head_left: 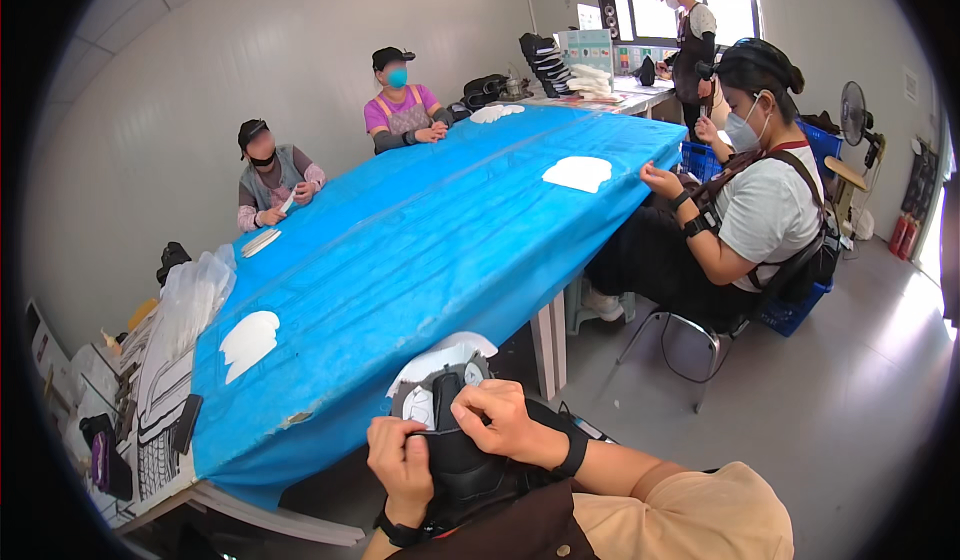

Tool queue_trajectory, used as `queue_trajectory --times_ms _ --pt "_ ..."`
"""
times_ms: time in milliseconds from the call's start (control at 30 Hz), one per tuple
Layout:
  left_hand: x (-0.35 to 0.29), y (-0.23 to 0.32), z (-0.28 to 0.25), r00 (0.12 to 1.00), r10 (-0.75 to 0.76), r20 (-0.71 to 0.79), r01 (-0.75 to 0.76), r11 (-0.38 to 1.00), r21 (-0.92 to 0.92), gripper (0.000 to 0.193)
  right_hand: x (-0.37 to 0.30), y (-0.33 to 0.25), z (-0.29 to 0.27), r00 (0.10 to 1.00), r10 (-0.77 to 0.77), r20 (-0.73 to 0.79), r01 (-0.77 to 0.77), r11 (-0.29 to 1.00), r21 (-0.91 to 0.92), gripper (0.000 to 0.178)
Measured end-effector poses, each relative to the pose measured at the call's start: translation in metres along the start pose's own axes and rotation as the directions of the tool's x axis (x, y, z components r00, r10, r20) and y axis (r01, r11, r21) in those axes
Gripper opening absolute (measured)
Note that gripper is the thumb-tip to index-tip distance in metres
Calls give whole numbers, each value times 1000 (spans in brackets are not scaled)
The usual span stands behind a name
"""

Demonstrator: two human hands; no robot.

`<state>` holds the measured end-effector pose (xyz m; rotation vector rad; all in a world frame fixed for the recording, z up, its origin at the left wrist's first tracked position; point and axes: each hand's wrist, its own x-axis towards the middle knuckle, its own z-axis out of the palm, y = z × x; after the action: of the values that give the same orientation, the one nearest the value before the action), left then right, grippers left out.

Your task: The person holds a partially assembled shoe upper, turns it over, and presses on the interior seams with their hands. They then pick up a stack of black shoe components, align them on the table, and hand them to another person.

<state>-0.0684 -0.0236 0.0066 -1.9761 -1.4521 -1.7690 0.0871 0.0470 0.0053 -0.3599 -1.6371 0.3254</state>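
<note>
In my lap, near the table's front edge, rests a black padded piece [470,470] that looks like a shoe upper, with white material showing in its opening. My left hand [400,457] is closed on its left edge, thumb up. My right hand [505,420] is curled, its fingertips pinching at the top of the same piece. What lies between those fingertips is too small to make out. Just beyond my hands, a curved white sheet [470,343] and grey material sit against the table's edge.
A blue-covered table [400,260] stretches ahead, bearing white flat stacks [577,173]. Two people sit along its far left side; another sits on a chair [690,340] at right. Someone stands at a back bench. Plastic-wrapped material [190,300] lies at left.
</note>
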Motion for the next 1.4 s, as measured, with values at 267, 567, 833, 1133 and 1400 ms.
queue_trajectory --times_ms 267,567,833,1133,1400 --pt "-16 -5 9 963 -126 239 126 992 17 33 -17 9 1 999 -6 31 8 998 -64 11" --pt "-22 -2 7 975 -54 214 58 998 -14 42 -22 4 2 994 40 97 -41 999 9 9" --pt "-5 34 -15 872 463 158 -428 878 -213 47 -19 -22 7 988 -108 110 70 949 306 24" --pt "-4 71 -5 767 629 130 -530 734 -425 34 -27 -28 23 947 -317 -58 293 770 567 18" --pt "-6 52 -17 849 495 186 -474 868 -150 37 -25 -24 4 995 -38 97 -8 900 435 25"
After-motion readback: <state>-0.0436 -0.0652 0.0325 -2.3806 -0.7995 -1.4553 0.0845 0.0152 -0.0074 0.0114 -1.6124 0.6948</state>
